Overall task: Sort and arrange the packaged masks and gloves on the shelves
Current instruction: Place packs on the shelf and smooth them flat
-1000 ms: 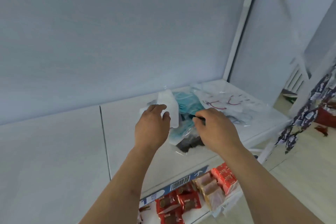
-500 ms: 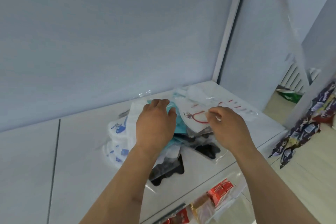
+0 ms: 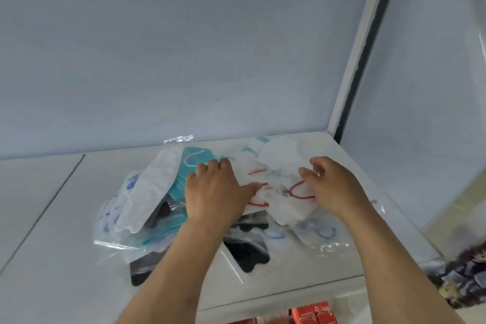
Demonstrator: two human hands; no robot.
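left hand (image 3: 213, 192) now flat on red-printed clear mask packet (image 3: 278, 192) | right hand (image 3: 334, 187) pinches its edge | pile on white shelf (image 3: 52, 244) spread wider, sorting just begun

A loose pile of clear plastic mask packets (image 3: 168, 192) is heaped on the white metal shelf (image 3: 52, 258), against its back panel; small red boxes (image 3: 314, 314) are shelved below it.

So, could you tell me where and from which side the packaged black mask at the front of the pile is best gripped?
Probably by its near edge, coming from the front of the shelf. The black mask packet lies flat with its front part bare toward the shelf edge, while its back is tucked under the pile and the left hand.
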